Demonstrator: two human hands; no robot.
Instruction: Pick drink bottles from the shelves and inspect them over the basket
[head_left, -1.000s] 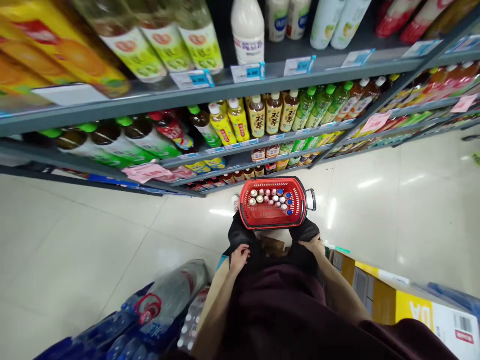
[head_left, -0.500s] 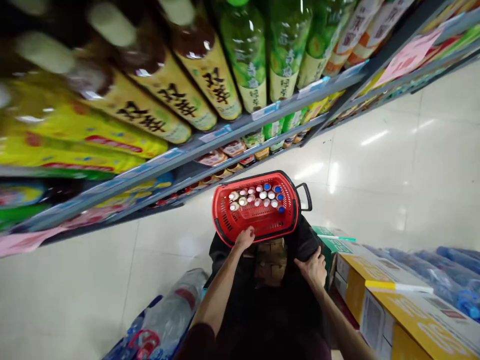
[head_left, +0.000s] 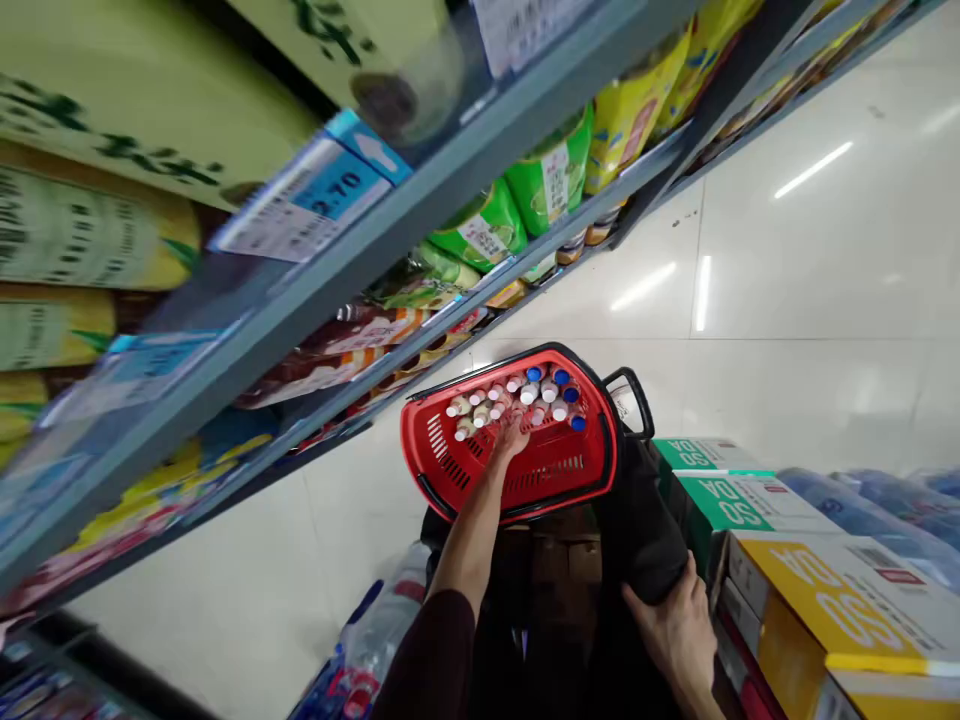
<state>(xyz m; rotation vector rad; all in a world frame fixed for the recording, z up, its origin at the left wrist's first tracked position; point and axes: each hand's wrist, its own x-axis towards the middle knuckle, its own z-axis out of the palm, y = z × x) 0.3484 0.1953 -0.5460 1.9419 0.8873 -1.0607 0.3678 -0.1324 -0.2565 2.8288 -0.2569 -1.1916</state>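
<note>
While the left hand [head_left: 512,438] is down inside the red plastic mesh shopping basket [head_left: 559,470], its fingertips sit among the small upright bottles with white and blue caps [head_left: 551,390]. Whether the fingers are closed on one bottle cannot be told, because the caps hide the fingertips.

- Bottles: long axes vertical, caps pointing up at the camera. They are packed touching one another in a cluster just beyond and to either side of the fingertips, against the basket's far wall.
- Basket: long axis runs crosswise in front of the person, with the right end lying farther away. A black loop handle [head_left: 637,400] stands at that right end, well right of the grip. The basket sits at the person's knees.
- Open room: the near half of the basket, under the wrist, is bare red mesh. The near rim lies just below the forearm.
- Left arm: stretched almost straight, forearm bare, a dark maroon sleeve [head_left: 435,650] at the upper arm, wrist bent slightly down over the caps.
- Right hand [head_left: 679,630]: well back and right of the grip, palm down on the dark trouser leg [head_left: 645,530], fingers loosely spread, pinching nothing.

Surroundings:
- A grey metal shelf [head_left: 420,215] with green pouches [head_left: 487,225] rises beyond and left of the basket.
- Green and yellow cardboard boxes [head_left: 780,540] stand right of the right hand.
- A glossy white tiled floor [head_left: 787,300] lies open beyond the handle.
</note>
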